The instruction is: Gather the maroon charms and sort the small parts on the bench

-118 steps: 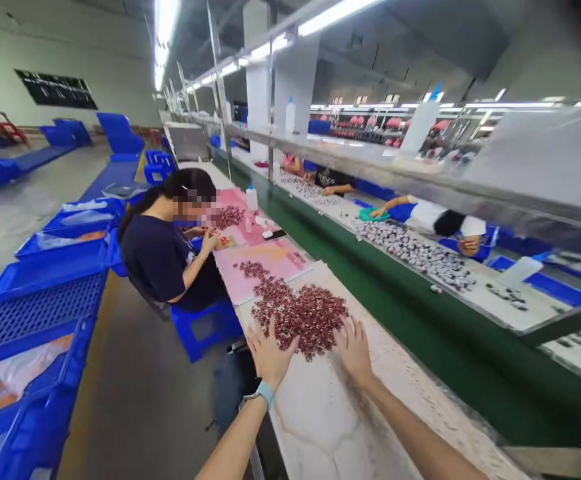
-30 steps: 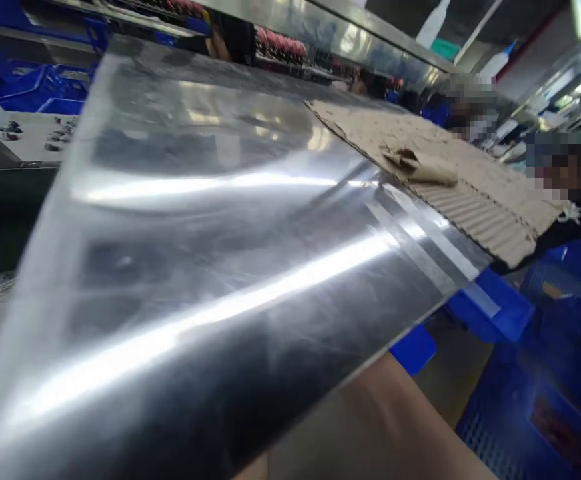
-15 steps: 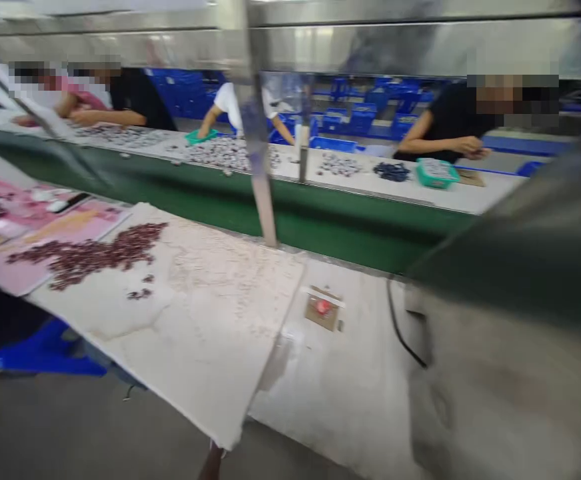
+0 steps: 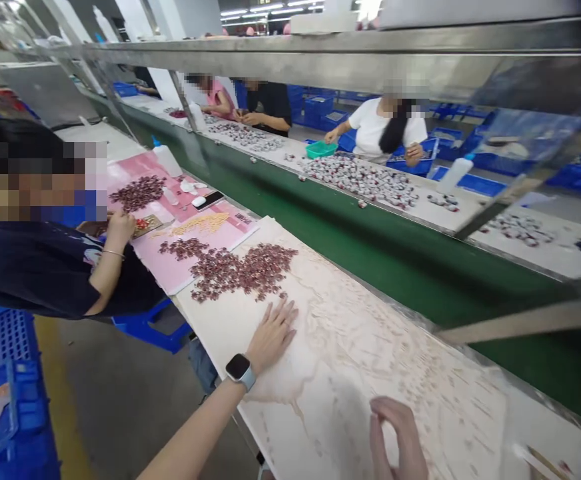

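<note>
My left hand (image 4: 272, 332) lies flat on the pale worktable (image 4: 350, 373), fingers stretched out, a smartwatch on its wrist. It rests just short of a pile of small dark red pieces (image 4: 240, 268) spread across the table and a pink sheet (image 4: 170, 273). My right hand (image 4: 398, 437) hovers low at the bottom edge, fingers bent and loosely together, holding nothing that I can see. It is well right of the pile.
A seated person in a dark shirt (image 4: 35, 263) works at the left beside more red pieces. A green conveyor belt (image 4: 370, 247) runs along the table's far side, with people sorting small parts beyond it. A steel shelf (image 4: 320, 53) hangs overhead. Blue crates (image 4: 5, 400) stand at left.
The view swung away over the steel shelf and back to the table. Both hands left the pile; the left now lies flat before it and the right sits farther right.
</note>
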Demonstrator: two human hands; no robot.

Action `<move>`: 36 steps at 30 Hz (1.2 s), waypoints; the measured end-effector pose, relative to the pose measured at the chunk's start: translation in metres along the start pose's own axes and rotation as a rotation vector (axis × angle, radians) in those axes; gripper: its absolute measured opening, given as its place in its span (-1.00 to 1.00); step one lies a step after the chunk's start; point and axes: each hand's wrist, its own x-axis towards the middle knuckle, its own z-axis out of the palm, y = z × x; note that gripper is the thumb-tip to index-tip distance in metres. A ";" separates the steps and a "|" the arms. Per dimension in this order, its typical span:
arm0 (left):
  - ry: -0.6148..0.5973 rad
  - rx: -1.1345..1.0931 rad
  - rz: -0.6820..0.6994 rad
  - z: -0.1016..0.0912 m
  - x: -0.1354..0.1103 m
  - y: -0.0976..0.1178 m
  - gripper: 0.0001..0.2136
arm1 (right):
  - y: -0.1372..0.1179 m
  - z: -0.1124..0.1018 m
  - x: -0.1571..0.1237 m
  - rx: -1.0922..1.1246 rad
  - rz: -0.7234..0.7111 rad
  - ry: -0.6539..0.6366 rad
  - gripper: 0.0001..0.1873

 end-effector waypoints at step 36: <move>0.421 -0.346 -1.008 0.010 0.044 -0.089 -0.64 | -0.016 0.329 0.176 0.141 0.012 -0.357 -0.61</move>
